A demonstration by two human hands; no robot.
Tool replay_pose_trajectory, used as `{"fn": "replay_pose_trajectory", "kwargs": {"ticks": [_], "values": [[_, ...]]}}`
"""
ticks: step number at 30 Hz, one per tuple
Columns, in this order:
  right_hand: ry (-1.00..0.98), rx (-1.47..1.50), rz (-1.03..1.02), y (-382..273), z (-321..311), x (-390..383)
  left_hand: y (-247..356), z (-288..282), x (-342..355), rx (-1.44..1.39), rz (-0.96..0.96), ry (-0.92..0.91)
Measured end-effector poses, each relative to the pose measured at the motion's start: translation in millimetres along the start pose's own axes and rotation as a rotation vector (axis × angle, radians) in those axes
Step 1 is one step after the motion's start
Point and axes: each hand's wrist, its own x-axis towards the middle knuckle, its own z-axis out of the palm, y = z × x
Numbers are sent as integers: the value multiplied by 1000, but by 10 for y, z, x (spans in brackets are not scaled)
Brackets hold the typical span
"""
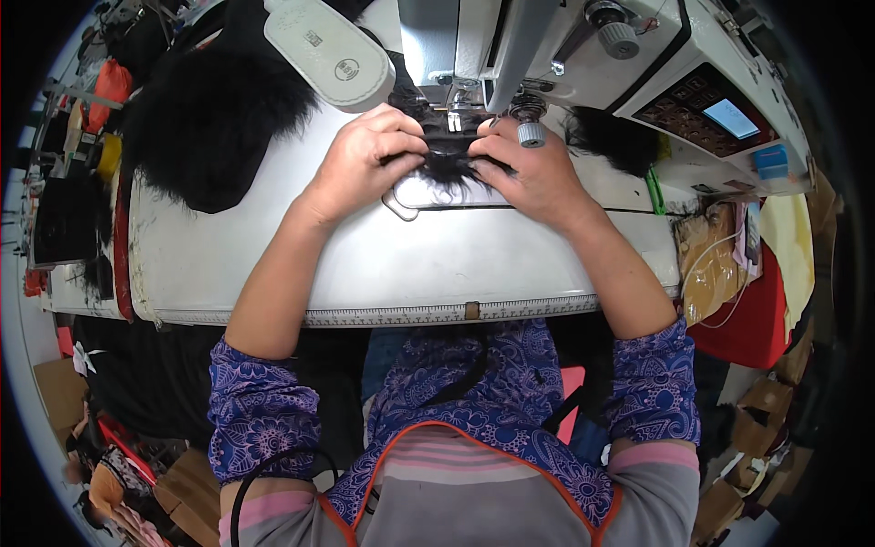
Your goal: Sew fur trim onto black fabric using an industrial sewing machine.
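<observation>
A piece of black furry fabric [447,168] lies on the sewing machine's bed, under the presser foot [455,119]. My left hand [372,153] grips its left edge, fingers curled and thumb pressed on it. At the right edge, my right hand [529,166] pinches the same fabric between thumb and fingers. Both hands rest close to the needle area of the white sewing machine [583,77]. The fabric's far part is hidden behind the foot and machine head.
A larger black fur piece [214,128] lies at the table's left. Another fur scrap [612,139] sits right of the needle, by a green tool [655,191]. A white lamp-like head [333,56] overhangs my left hand. A measuring tape [401,314] runs along the table's front edge.
</observation>
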Motion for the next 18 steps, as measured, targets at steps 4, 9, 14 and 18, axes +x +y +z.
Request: {"fn": "replay_pose_trajectory", "kwargs": {"ticks": [4,9,14,18], "values": [[54,35,-119,-11,59,1,92,73,37,158,204,38],[131,17,-228,-20,93,0,239,124,43,216,295,40],[82,125,-86,-89,57,-25,160,154,-10,146,260,9],[189,14,-205,-55,54,19,168,150,36,102,259,56]]}}
